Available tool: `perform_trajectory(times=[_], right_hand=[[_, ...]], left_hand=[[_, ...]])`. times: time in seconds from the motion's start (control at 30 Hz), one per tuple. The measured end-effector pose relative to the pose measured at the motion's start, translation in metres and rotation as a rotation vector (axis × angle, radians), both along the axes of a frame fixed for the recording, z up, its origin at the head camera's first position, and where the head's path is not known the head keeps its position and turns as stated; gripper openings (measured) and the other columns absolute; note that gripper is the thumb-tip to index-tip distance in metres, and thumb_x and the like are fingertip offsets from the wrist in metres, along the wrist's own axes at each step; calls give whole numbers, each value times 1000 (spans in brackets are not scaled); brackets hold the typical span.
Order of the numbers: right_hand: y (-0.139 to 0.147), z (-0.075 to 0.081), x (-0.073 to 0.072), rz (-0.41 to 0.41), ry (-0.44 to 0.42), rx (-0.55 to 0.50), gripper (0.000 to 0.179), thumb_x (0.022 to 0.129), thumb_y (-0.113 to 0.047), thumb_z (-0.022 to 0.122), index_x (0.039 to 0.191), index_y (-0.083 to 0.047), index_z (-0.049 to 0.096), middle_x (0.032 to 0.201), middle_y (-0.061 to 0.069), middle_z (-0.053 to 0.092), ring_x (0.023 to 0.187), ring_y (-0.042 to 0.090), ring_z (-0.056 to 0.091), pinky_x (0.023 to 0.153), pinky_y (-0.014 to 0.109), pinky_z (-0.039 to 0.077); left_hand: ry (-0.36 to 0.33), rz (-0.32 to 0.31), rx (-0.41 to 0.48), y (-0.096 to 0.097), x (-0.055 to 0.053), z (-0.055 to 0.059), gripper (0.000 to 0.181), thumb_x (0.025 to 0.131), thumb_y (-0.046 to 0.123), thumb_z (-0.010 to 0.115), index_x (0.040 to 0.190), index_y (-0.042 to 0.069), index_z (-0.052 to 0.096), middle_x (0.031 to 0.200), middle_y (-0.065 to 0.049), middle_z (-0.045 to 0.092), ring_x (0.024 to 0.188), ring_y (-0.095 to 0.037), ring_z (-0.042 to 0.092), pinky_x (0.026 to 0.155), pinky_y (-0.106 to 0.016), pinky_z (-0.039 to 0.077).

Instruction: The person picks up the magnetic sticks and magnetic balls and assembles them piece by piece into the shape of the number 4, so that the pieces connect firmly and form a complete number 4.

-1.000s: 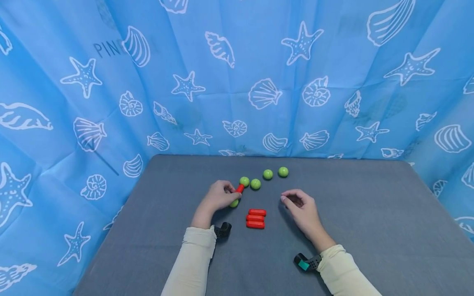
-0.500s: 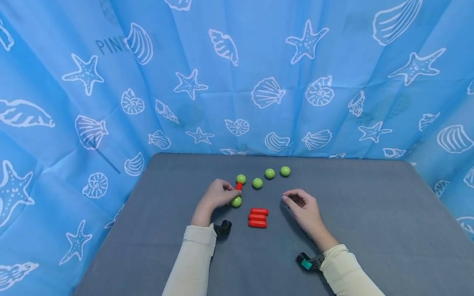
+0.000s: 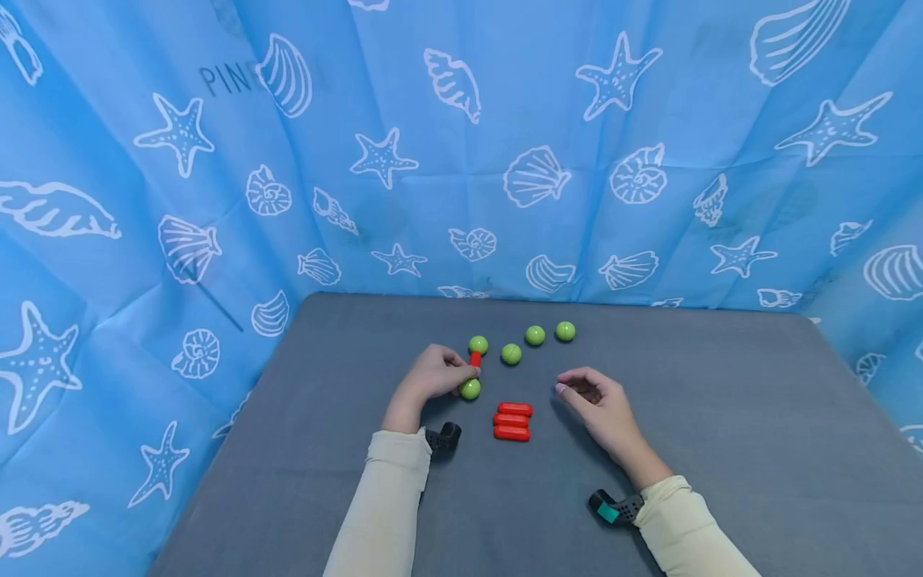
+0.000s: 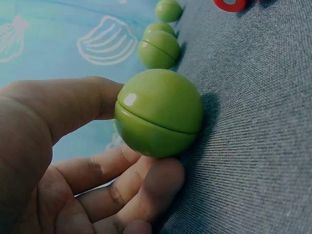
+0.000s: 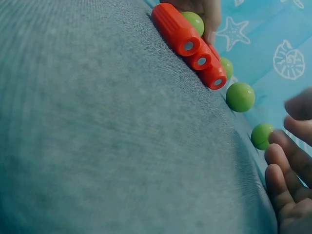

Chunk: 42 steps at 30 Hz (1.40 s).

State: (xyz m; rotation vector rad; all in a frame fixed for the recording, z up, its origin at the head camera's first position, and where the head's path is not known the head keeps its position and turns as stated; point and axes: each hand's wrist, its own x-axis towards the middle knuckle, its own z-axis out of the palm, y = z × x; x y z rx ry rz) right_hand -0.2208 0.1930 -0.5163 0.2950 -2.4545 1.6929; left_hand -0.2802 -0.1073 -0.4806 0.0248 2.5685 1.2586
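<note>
My left hand (image 3: 435,375) pinches a short red rod (image 3: 475,360) between thumb and fingers, low at the table. One green ball (image 3: 478,344) sits at the rod's far end and another green ball (image 3: 470,389) at its near end. Up close in the left wrist view, the near ball (image 4: 159,113) hides the rod, and the fingers lie behind and below it. My right hand (image 3: 594,403) hovers right of the pieces with fingers loosely bent, holding nothing. Three red rods (image 3: 512,421) lie side by side between the hands, silver discs on their ends in the right wrist view.
Beyond the hands, three loose green balls (image 3: 534,336) stand in a slanting row on the grey table (image 3: 721,417). A blue curtain (image 3: 461,160) with white shell prints hangs behind the table's far edge and along the left side.
The held rod with its two balls has swung from a rightward slant to point almost straight away from me. The whole view has shifted slightly. My right hand keeps its pose.
</note>
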Motion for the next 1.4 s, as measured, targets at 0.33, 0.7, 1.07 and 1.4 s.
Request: perform_trajectory(times=[0.33,0.7,1.07,1.4], right_hand=[[-8,-1,4,196,32,136,17,101,-14,73,117,-8,75,106,5,75,90,8,64,80,25,53],[-29,9,-14,301,-24,260,16,100,-21,75,115,-15,77,101,-1,71,85,11,60,75,27,50],[-37,4,-12,298,43,300,10,100,-22,75,108,-18,82,95,-6,68,82,7,57,74,27,49],[-32,1,-18,341,30,280,17,97,-15,75,112,-17,80,97,-6,67,86,9,58,77,28,49]], left_hand=[[-31,-9,14,-1,0,0,27,96,41,78,95,14,77,89,-5,71,74,-19,67,71,-32,51],[-50,-10,43,-8,-2,3,26,97,39,76,97,13,81,93,-4,73,78,-18,68,75,-31,52],[-63,-74,59,-7,-2,6,26,95,40,78,93,15,83,90,-3,75,77,-18,69,74,-32,53],[-110,-53,30,-10,-4,7,27,97,40,75,93,15,81,94,-5,74,83,-21,65,73,-33,49]])
